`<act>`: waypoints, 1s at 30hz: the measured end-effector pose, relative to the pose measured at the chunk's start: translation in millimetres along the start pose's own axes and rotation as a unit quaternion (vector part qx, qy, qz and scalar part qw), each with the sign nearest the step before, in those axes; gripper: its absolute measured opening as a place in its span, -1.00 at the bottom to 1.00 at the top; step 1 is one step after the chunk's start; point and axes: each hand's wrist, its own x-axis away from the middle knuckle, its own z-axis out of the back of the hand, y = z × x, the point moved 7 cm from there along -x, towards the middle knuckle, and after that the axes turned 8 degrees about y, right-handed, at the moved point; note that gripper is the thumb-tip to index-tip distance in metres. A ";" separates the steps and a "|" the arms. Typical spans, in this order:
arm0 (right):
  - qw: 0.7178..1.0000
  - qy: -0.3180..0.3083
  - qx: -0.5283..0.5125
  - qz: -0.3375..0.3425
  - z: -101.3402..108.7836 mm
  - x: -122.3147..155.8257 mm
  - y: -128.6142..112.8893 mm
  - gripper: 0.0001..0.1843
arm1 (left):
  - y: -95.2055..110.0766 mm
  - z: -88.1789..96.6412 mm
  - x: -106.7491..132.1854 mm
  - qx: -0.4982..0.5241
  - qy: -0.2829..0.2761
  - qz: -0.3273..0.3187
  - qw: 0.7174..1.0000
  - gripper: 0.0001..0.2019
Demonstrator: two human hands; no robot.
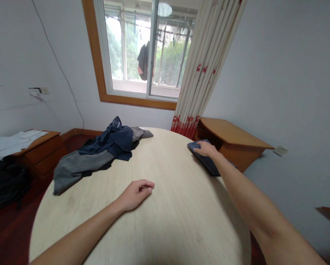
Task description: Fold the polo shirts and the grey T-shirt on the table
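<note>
Hands (136, 194) (206, 149) apart, right arm (246, 189) outstretched

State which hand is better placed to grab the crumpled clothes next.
Probably the left hand: it looks empty and is nearer the crumpled clothes, while the right hand touches the folded dark clothes.

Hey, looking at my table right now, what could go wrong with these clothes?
The folded clothes under your right hand lie at the table's edge, so an outward push might tip them off. On the left, the grey garment in the loose pile reaches the edge too, so a knock could make it slip.
</note>
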 end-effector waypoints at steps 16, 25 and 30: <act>0.983 -0.118 -0.051 0.128 -56.1 156.1 -145.0 -0.51 | -12.5 59.5 -43.9 -0.251 0.093 -0.117 0.956 -0.41; 0.985 -0.129 -0.069 0.092 -73.1 167.2 -134.6 -0.45 | 2.7 169.2 -13.4 -0.292 0.449 -0.187 0.824 -0.43; 0.984 -0.128 -0.078 0.094 -73.6 166.3 -130.9 -0.43 | -28.1 198.7 -18.8 -0.412 0.451 -0.006 0.791 -0.59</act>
